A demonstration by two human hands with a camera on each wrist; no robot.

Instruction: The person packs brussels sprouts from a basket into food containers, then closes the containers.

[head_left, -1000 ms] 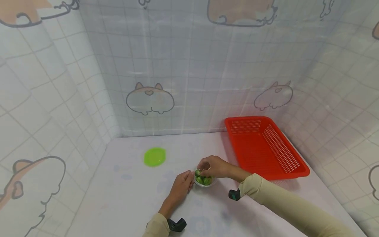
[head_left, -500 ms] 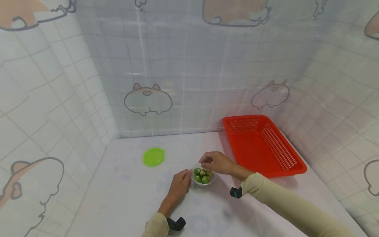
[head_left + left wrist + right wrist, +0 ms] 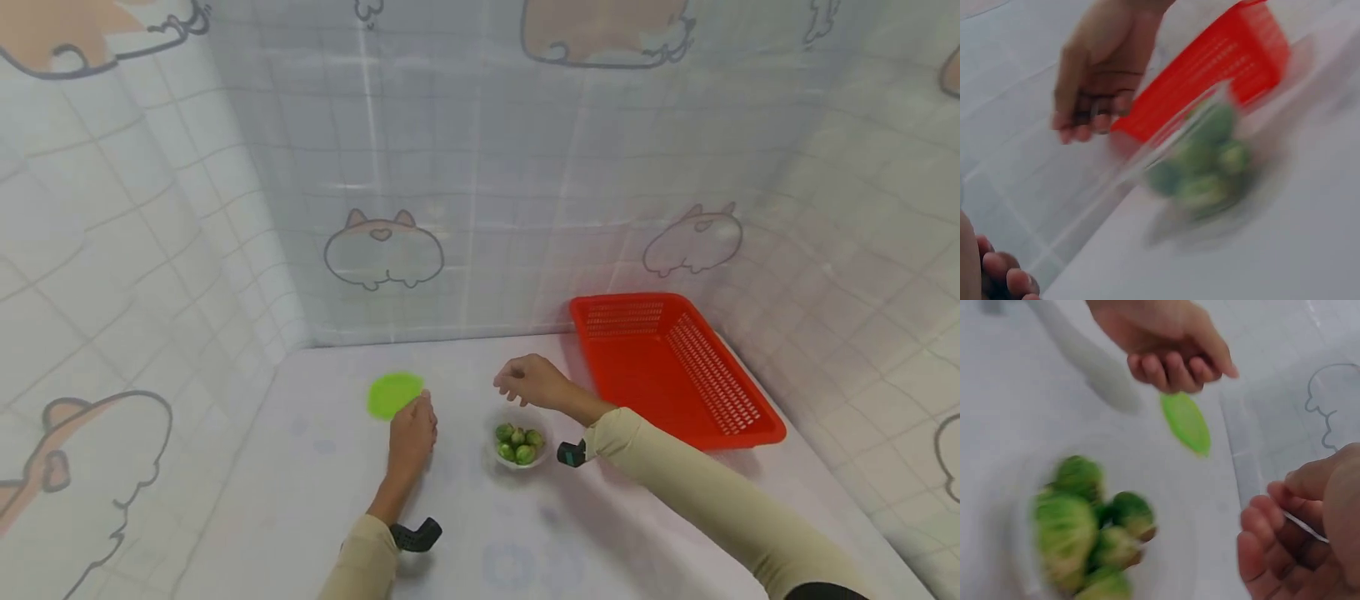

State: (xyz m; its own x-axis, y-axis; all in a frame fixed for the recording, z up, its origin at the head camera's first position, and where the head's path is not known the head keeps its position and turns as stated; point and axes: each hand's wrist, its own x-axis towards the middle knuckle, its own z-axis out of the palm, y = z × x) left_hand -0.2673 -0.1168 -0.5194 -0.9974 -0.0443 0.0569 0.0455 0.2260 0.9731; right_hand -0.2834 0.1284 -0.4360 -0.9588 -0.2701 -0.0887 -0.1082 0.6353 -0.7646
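A clear bowl (image 3: pixel 519 460) holding several Brussels sprouts (image 3: pixel 525 454) stands on the table between my hands. My left hand (image 3: pixel 412 435) is at the near right edge of a flat, round, bright green lid (image 3: pixel 392 395), partly overlapping it in the head view. Its fingers are loosely curled with nothing in them. Beyond the bowl's far rim hovers my right hand (image 3: pixel 534 380), also loosely curled. A thin pale band (image 3: pixel 1305 526) shows by its fingers in the right wrist view. The bowl and sprouts look blurred in the left wrist view.
A red slotted basket (image 3: pixel 648 367) stands at the back right of the white table (image 3: pixel 300 483). Patterned sheets form a back wall (image 3: pixel 480 208) and side walls. Dark cameras are strapped to both wrists.
My left hand has left the bowl's side and moved forward and left to the green lid. The right hand has withdrawn from the sprouts, moving up and away beyond the bowl.
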